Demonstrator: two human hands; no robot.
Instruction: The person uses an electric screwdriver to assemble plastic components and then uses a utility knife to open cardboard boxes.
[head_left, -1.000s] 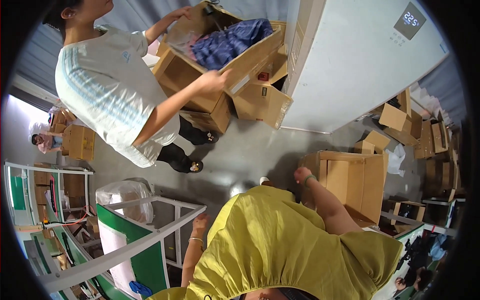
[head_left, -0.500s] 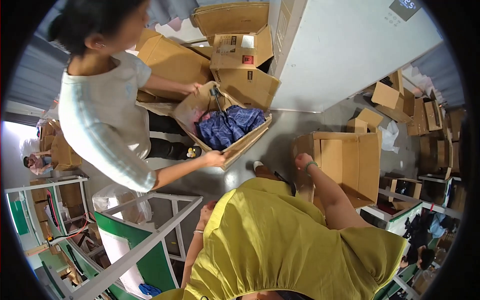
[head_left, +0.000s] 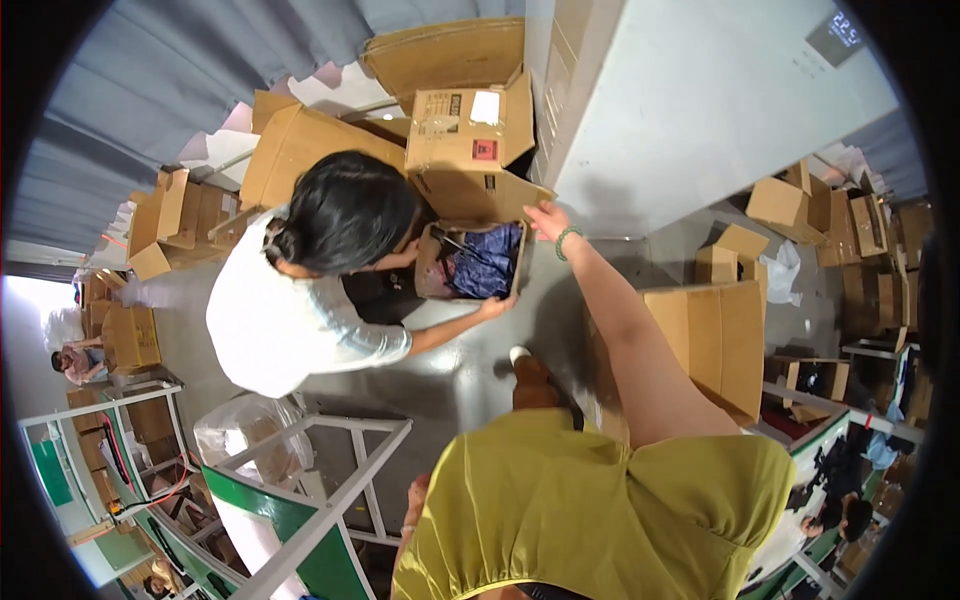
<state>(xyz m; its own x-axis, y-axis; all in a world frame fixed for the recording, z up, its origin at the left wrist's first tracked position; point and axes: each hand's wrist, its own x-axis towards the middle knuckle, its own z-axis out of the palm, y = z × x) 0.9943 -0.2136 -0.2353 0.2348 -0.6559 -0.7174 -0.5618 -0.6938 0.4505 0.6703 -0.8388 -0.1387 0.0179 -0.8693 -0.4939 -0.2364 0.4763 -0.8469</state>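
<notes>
My right hand (head_left: 546, 221), with a green beaded bracelet at the wrist, reaches forward with its fingers partly stretched and nothing visible in them. It is close to the lower flap of a cardboard box (head_left: 468, 128) and just right of a smaller open carton (head_left: 522, 262). Dark blue patterned fabric (head_left: 487, 262) lies inside that carton. A co-worker in a white top (head_left: 290, 335) bends over and holds the carton with both hands, low by the floor. My left hand (head_left: 417, 497) hangs by my side, partly behind my yellow-green top; its fingers are unclear.
A large open cardboard box (head_left: 712, 335) stands under my right arm. A tall pale cabinet (head_left: 690, 110) rises ahead. A white metal frame with green panels (head_left: 340, 480) is at my left. More boxes (head_left: 180, 225) line the curtained wall, and others stand far right.
My right hand has left the rim of the large box and moved forward and left. The co-worker has bent down, lowering the carton with the blue fabric away from me.
</notes>
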